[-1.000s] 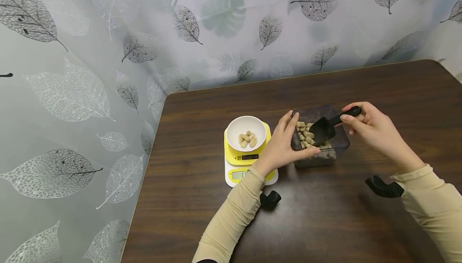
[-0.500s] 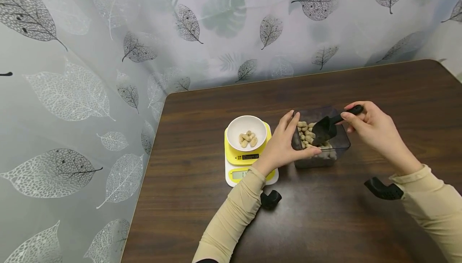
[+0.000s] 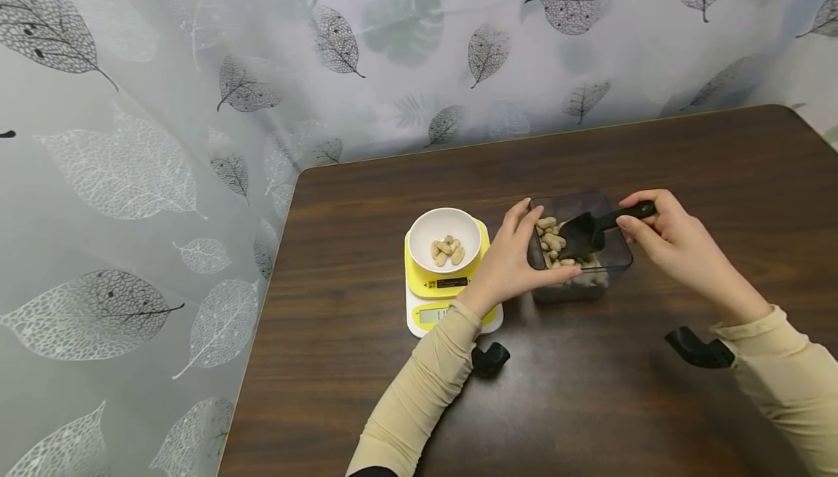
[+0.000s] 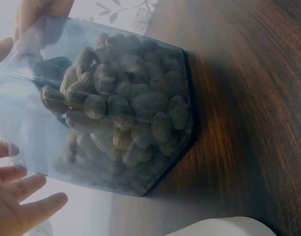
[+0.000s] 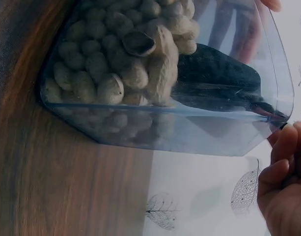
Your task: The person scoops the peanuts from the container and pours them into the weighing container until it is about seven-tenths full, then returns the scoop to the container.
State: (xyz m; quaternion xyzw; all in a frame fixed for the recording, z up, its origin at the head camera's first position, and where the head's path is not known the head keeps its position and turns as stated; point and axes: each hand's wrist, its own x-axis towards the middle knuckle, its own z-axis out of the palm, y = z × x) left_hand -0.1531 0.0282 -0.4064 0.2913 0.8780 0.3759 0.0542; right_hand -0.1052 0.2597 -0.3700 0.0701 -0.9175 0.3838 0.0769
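A clear, dark-tinted plastic container [image 3: 615, 253] holds peanuts in their shells [image 3: 552, 242]. My left hand [image 3: 511, 259] holds it at the left side, thumb along the near rim and fingers at the far left corner. My right hand [image 3: 677, 241] grips the handle of a black scoop [image 3: 583, 235], whose blade lies down inside the container against the peanuts. Through the wall in the right wrist view, the scoop blade [image 5: 219, 78] shows beside the peanut pile [image 5: 121, 64]. The left wrist view has peanuts [image 4: 121, 108] heaped toward the container's base.
Left of the container stands a yellow and white kitchen scale [image 3: 419, 284], partly behind my left forearm. A white bowl [image 3: 425, 233] on it holds several peanuts [image 3: 448, 250]. All this rests on a dark wooden table [image 3: 340, 259], with a leaf-patterned curtain [image 3: 406, 26] behind.
The scoop has dipped lower and slightly left into the peanuts, its handle now lying flatter. My left hand keeps its place on the container.
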